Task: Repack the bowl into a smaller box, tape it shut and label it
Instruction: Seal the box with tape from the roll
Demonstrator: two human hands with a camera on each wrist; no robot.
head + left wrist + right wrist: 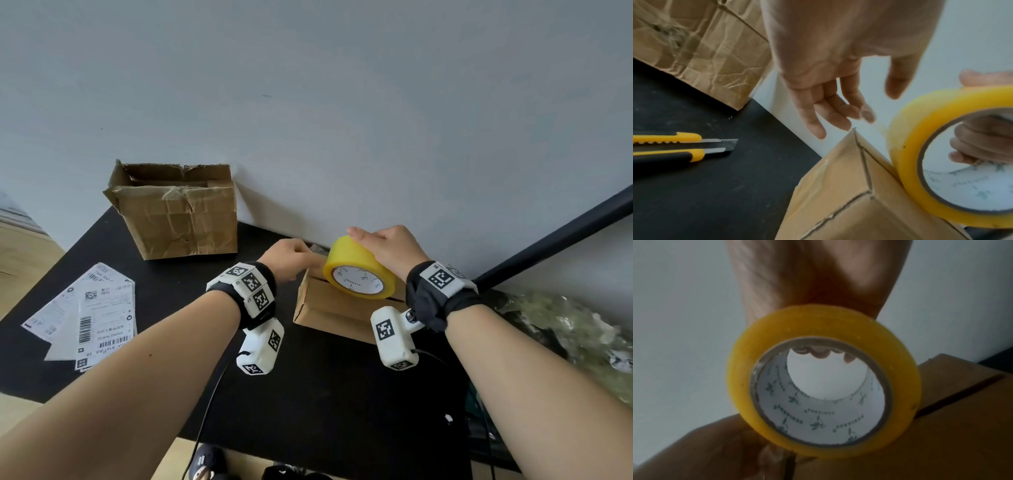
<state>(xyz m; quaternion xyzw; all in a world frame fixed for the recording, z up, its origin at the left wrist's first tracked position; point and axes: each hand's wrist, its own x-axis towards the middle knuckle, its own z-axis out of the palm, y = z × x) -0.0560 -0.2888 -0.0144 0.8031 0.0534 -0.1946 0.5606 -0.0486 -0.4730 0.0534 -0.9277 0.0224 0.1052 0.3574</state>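
A small closed brown cardboard box (337,308) sits on the black table (308,394), right of centre near the far wall. A yellow tape roll (359,270) stands on edge on its top. A larger crumpled open brown cardboard box (178,212) stands far left. Printed white paper labels (89,315) lie at the near left. Two yellow-and-black utility knives (680,147) lie left of the small box.

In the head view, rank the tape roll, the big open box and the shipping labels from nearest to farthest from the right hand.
1. Tape roll: gripped under the right hand, on the small box.
2. Big open box: back left, against the wall.
3. Shipping labels: far left on the table.
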